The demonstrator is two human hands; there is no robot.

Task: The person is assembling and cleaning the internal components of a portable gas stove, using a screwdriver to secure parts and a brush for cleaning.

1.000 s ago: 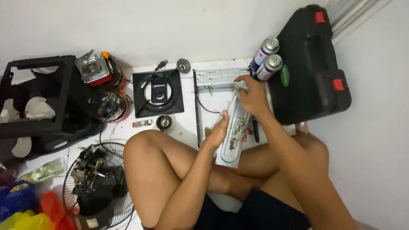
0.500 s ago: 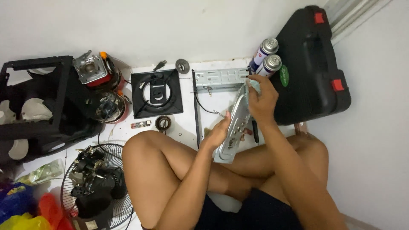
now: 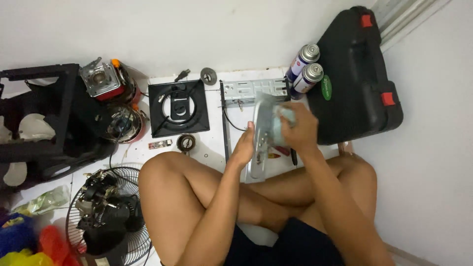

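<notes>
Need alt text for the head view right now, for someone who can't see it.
A person sitting cross-legged on the floor holds a long grey metal panel upright, left hand steadying its edge, right hand pressing a pale cloth against it. Two spray cans and a black case lie nearby.

A large black plastic carrying case [image 3: 359,79] with two red latches lies on the floor at about two o'clock from the hands. On its lid near the left edge sits a small green oval sticker [image 3: 326,87]. Just left of that sticker, two grey spray cans with blue-and-white printed labels [image 3: 304,69] lean against the case, touching each other. At eight o'clock, near the fan grille, lies a crumpled clear plastic bag with green print [image 3: 44,201].
</notes>
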